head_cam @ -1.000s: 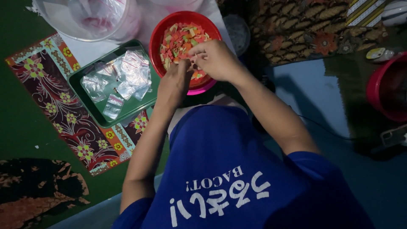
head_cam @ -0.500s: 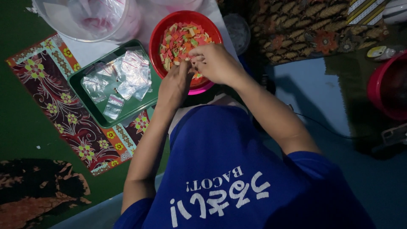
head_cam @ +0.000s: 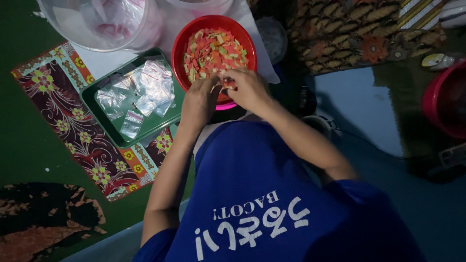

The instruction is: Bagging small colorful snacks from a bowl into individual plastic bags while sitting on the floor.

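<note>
From the head view, both hands meet at the near rim of a red bowl (head_cam: 187,41) full of small orange, red and green pieces (head_cam: 213,51). The left hand (head_cam: 199,104) and right hand (head_cam: 247,87) are curled, fingertips pinching pieces between them. Just left of the bowl, a green tray (head_cam: 97,114) holds small clear bags (head_cam: 145,90) on a patterned cloth (head_cam: 63,131).

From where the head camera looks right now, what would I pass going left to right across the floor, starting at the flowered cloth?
Flowered cloth → green tray of small clear plastic bags → red bowl of colourful chips → patterned mat → red tub at the right edge.
</note>
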